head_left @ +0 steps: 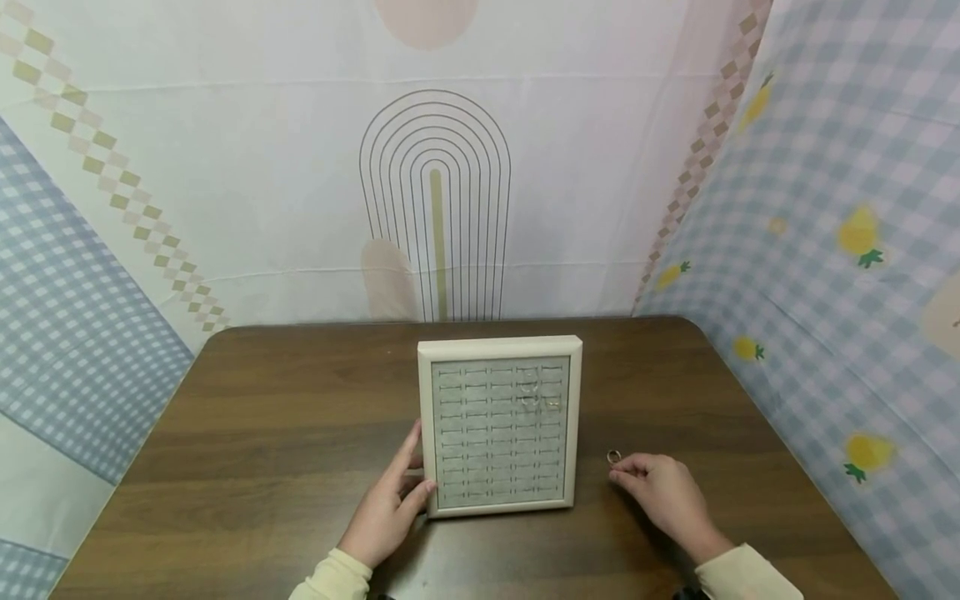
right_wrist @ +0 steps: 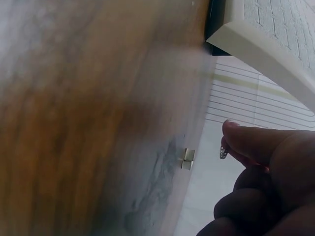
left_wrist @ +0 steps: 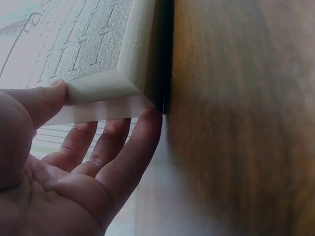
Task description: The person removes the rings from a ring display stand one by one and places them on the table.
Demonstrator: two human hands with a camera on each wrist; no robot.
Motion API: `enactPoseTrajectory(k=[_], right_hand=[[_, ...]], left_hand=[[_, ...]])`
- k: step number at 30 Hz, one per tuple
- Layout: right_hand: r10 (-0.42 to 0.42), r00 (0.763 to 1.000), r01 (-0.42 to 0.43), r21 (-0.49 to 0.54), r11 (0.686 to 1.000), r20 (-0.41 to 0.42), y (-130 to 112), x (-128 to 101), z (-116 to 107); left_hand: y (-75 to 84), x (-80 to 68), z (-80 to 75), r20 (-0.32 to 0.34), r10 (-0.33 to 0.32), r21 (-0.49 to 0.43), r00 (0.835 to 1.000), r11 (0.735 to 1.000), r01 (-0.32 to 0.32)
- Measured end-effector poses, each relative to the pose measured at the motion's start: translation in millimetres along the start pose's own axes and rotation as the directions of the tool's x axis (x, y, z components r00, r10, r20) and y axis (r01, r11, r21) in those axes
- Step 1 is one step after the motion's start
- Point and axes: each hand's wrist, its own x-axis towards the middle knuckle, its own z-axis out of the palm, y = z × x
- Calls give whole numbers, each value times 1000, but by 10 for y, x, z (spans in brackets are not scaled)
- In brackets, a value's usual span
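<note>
A cream-framed ring display [head_left: 500, 510] with a grey slotted insert stands upright on the table. Several small rings [head_left: 551, 404] sit in slots near its upper right. My left hand [head_left: 386, 508] grips the frame's lower left side, thumb on the front border and fingers along the side edge, as the left wrist view shows. To the right of the display, low over the table, my right hand [head_left: 663, 492] pinches a small ring [right_wrist: 223, 152] between thumb and forefinger. The thumb hides part of this ring in the right wrist view. Its other fingers are curled in.
The brown wooden table [head_left: 270, 417] extends around the display, with rounded far corners. A patterned cloth [head_left: 600, 183] hangs behind it, and a checked cloth [head_left: 825, 275] hangs on the right. In the right wrist view a small gold-coloured shape [right_wrist: 187, 159] shows near the table surface.
</note>
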Motion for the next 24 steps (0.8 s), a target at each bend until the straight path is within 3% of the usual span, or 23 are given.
enactPoseTrajectory(k=[10,24], right_hand=[[21,996,-17,-42,999,92,52,26,-32],[96,970,-74,-106,992,222,73,43,-34]], left_hand=[[-2,3,-1,1,3,-12,1000,1000,-3],[5,-1,3,-2,-7,6,1000,1000,7]])
